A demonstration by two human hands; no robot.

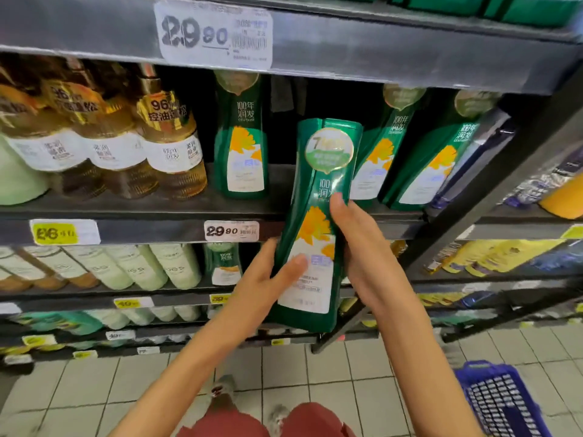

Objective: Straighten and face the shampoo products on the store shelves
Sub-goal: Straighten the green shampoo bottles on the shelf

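Your left hand and right hand grip one tilted green shampoo bottle, fingers curled round it, before the shelf edge; three matching bottles stand behind, three amber bottles at ten o'clock.

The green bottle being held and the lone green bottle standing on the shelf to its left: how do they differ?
The held bottle is off the shelf, gripped by the left hand and right hand; the shelf bottle stands untouched on it. The held bottle tilts, top leaning right; the shelf bottle is upright. Both face front and share a green body, yellow flower and white label panel.
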